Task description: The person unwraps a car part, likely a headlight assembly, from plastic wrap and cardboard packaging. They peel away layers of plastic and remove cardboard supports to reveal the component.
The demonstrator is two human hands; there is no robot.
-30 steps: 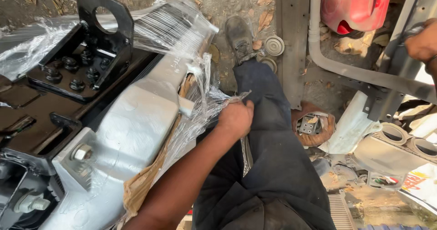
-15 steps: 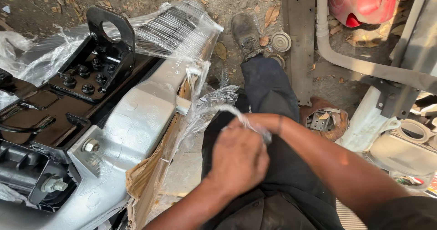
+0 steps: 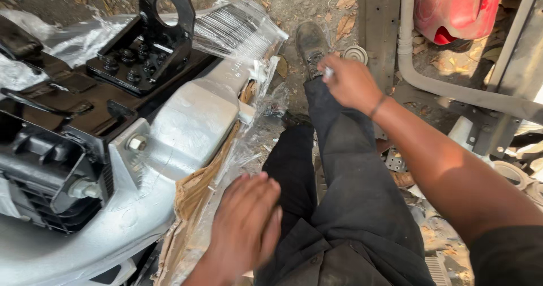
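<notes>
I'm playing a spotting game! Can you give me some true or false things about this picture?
1. The right hand is stretched out over the shoe. True.
2. The left hand grips the black bracket. False: it hovers open beside the torn cardboard.
3. A red container stands top right. True.
4. The silver bumper is wrapped in blue cloth. False: clear plastic film covers it.

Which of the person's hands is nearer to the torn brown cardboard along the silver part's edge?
Left. The left hand hovers right beside the cardboard; the right hand is extended away, near the shoe.
</notes>
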